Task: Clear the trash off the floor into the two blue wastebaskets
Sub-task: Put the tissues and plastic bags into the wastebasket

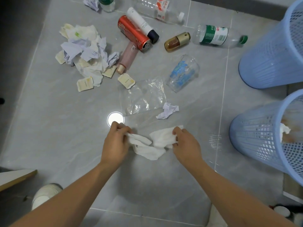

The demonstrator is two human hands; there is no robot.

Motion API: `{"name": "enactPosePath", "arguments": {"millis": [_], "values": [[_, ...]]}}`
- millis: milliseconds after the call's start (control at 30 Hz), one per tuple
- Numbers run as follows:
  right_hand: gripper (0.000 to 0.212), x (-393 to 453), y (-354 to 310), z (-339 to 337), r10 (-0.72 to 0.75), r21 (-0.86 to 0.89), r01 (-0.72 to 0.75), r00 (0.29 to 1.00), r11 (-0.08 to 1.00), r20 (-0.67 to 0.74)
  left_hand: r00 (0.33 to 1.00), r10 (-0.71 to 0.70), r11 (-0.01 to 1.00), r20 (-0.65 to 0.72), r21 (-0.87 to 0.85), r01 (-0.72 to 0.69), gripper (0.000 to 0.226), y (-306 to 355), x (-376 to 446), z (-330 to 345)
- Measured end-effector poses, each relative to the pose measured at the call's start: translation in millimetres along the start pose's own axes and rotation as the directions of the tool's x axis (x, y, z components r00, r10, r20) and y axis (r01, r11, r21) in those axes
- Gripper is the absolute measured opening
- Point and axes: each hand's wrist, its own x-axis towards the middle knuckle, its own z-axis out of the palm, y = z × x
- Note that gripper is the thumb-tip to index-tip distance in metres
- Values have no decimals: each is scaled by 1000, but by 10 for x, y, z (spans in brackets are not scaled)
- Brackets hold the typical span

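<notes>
Gripping: both hands pinch one white tissue (152,143) low over the floor (49,128).
Left hand (114,141): fingers closed on the tissue's left end.
Right hand (185,145): fingers closed on the tissue's right end; the middle sags between the hands.
Open room: bare tile lies to the left of the hands and below them toward the camera; a bright light reflection (115,119) sits just beyond the left hand.
Right edge: two blue baskets stand there, the near basket (255,136) level with the right hand and well apart from it, the far basket (265,59) beyond; white scrap shows inside the near one.
Near clutter: a paper ball (168,110) and a clear bag (142,97) lie just beyond the hands.
Far clutter: cup (183,74), red can (133,33), bottles, sachets and a paper heap (85,51) spread across the upper floor.
Lower left: a shoe (45,194) rests beside the left forearm.
</notes>
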Motion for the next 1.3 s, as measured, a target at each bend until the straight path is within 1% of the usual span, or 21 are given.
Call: {"name": "enactPosePath", "arguments": {"millis": [67,100,200,267,367,433,500,633,700,767,900,1033,1100,1200,1233,1300], "values": [[22,0,42,-14,11,49,-11,1000,999,-7,995,-95,993,-40,-67,92,30,15,64,-44],[18,-6,55,-22,19,76,-18,1000,997,-22,989,-134,987,-55,-94,129,31,40,92,-74],[20,-65,40,-73,89,222,-65,991,973,-101,976,-202,969,-80,-161,187,30,166,126,-165],[23,-146,3,-147,147,317,-95,978,944,-146,976,-198,962,-94,-209,175,30,303,93,-228],[24,-299,-60,-339,185,426,-89,964,900,-191,986,-137,956,-91,-273,108,17,579,31,-336],[25,-406,-97,-537,216,490,-87,953,868,-213,993,-97,965,-62,-250,78,11,784,16,-418],[25,-513,-109,-778,247,528,-89,940,845,-236,996,-78,973,-45,-223,66,14,1017,19,-505],[23,-733,-44,-1358,309,562,-99,905,821,-292,997,-64,963,-32,-263,53,24,1658,40,-715],[22,-870,42,-1671,331,583,-96,891,807,-311,1000,-19,954,-18,-299,13,25,2067,31,-776],[21,-1028,191,-1980,368,602,-102,866,792,-338,999,31,932,30,-361,-18,24,2532,-16,-770],[18,-1279,676,-2510,484,611,-173,783,772,-391,977,150,896,150,-439,-70,26,3438,-183,-528],[15,-1344,1319,-2900,558,596,-251,722,762,-410,946,260,880,192,-451,-151,25,4150,-257,-19],[15,-1349,1638,-3014,556,529,-293,697,797,-453,931,290,885,220,-432,-174,25,4413,-270,276],[14,-1341,1996,-3079,539,436,-347,699,830,-470,912,327,913,249,-331,-237,24,4635,-285,697],[15,-1328,2076,-3076,532,419,-353,705,836,-469,895,346,921,281,-281,-268,25,4661,-284,811],[18,-1280,2186,-3034,511,394,-352,736,849,-444,824,363,930,436,-117,-347,27,4669,-263,970]]}}
